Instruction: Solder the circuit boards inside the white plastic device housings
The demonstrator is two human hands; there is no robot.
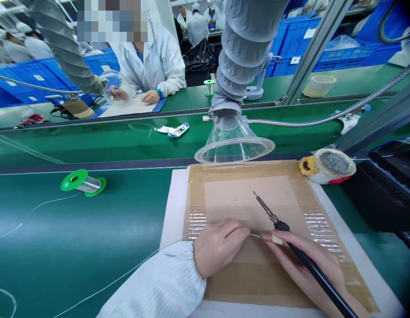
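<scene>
In my right hand [311, 265] lies a soldering iron [286, 234], its bare metal tip slanting up and left over the cardboard mat [248, 194]. The thumb and fingers of that hand also meet at the end of a thin solder wire [257, 236]. My left hand [221, 245] is closed in a pinch on the same wire, just left of the right fingertips. From there the wire trails left past my sleeve and across the green table. A green-ended solder spool [92, 183] lies on its side at the left.
A clear fume extractor hood [236, 150] hangs beyond the mat. At the mat's far right corner stands a round tin with a yellow sponge [307, 166], beside a black box [373, 194]. White parts [175, 130] lie on the strip beyond. A person in white [155, 57] sits opposite.
</scene>
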